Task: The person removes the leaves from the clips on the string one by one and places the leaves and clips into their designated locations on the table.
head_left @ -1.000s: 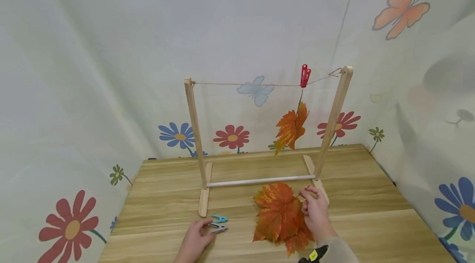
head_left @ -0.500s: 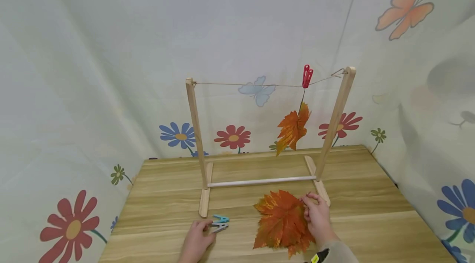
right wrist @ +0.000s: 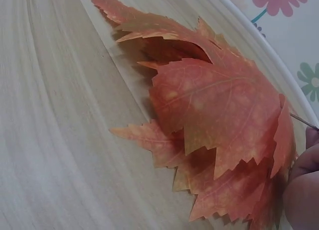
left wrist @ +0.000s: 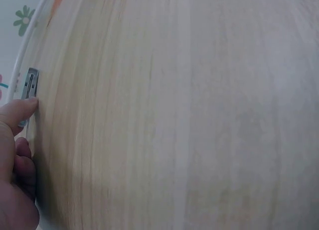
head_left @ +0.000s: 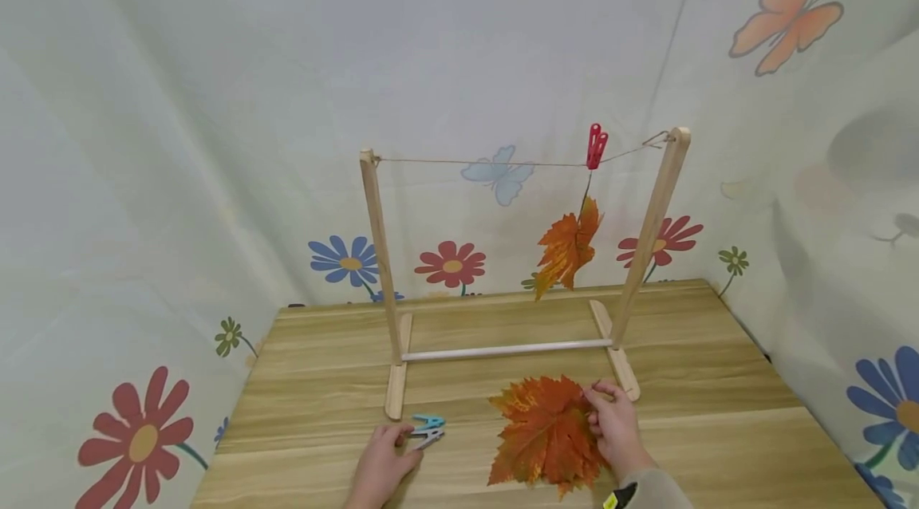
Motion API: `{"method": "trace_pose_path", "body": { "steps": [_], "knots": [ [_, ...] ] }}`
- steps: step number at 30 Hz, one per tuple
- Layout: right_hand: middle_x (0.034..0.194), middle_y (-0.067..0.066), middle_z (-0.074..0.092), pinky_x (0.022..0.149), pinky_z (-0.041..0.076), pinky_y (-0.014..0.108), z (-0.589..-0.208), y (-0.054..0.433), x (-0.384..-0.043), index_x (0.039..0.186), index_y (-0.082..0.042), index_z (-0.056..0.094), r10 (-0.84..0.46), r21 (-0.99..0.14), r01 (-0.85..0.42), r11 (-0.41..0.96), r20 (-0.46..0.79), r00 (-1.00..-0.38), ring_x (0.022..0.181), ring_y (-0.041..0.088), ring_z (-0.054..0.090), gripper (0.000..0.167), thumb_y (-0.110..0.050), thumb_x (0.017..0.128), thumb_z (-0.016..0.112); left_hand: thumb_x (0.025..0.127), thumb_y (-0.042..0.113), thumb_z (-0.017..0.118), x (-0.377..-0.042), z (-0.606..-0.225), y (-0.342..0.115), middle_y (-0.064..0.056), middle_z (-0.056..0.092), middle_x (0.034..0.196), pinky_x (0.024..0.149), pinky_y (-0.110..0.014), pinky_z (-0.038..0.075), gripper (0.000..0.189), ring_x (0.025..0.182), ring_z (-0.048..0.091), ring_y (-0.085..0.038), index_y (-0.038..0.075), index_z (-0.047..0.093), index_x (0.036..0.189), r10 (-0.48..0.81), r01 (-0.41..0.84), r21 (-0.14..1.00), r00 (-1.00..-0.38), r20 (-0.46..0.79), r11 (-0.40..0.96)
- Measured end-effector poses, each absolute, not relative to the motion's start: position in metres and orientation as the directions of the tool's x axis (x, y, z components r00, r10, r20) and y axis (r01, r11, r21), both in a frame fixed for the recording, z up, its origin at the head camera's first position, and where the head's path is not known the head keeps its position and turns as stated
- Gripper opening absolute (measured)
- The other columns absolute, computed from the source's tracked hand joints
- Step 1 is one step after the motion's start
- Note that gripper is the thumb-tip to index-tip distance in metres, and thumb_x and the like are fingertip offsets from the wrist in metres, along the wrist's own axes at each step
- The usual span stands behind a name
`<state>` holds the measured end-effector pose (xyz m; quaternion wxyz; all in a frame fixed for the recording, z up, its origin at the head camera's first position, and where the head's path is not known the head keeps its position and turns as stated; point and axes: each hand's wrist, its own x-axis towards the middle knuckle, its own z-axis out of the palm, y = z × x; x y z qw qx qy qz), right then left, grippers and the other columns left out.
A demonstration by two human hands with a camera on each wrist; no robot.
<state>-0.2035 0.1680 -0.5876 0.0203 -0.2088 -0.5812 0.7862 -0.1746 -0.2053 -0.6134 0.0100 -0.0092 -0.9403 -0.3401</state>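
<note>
My left hand [head_left: 382, 465] pinches the handle end of a grey clothespin [head_left: 431, 438] just above the wooden table. A teal clothespin [head_left: 429, 420] is right behind it. In the left wrist view the thumb lies across the grey clothespin [left wrist: 32, 80]. With my right hand [head_left: 616, 425] I pinch the thin stem of an orange-red artificial maple leaf [head_left: 546, 429]. This leaf rests over other similar leaves, which show as overlapping layers in the right wrist view. Part of my right thumb and the stem [right wrist: 302, 121] appear at that view's edge.
A wooden frame [head_left: 656, 230] stands at the table's back, with a string [head_left: 481, 163] between its posts. A red clothespin [head_left: 597, 148] on the string holds a hanging orange leaf [head_left: 569, 246]. A white rod [head_left: 502, 351] joins the feet. Patterned cloth walls surround the table [head_left: 316, 381].
The right hand and the leaf it pinches have come slightly down towards the table's front. The left hand has barely moved and keeps its hold on the grey clothespin.
</note>
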Motion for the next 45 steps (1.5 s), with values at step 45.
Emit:
{"method": "trace_pose_path", "body": {
  "steps": [45],
  "knots": [
    [0.086,-0.003,0.059,0.041,0.034,0.017,-0.572,0.202,-0.202,0.13,0.004,0.041,0.343,-0.95,0.252,-0.183,-0.302,-0.889,0.047,0.004,0.045,0.047,-0.013,0.089,0.058,0.082,0.017,0.072,-0.217,-0.559,-0.191,-0.01,0.06,0.108,0.056,-0.025,0.044,0.049,0.062,0.047,-0.013,0.001,0.053,0.124,0.013,0.009,0.877,-1.0,0.004,0.48]
  ]
}}
